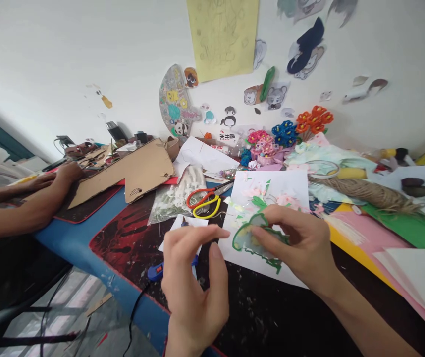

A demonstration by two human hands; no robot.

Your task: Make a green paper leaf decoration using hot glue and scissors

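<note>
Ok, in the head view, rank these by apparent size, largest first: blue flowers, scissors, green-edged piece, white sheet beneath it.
1. White sheet, though partly covered
2. Green-edged piece and scissors: unsure, as the piece is nearer the camera and partly hidden
3. Blue flowers, smallest

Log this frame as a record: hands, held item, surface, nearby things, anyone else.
left hand: thumb and forefinger apart, nothing visibly held
right hand: pinching a translucent green-edged piece
behind piece: white sheet with pink scraps
surface: black-and-red mat on blue table
nearby: red-and-yellow-handled scissors, blue corded tool
other person: hand at left, near cardboard
</note>
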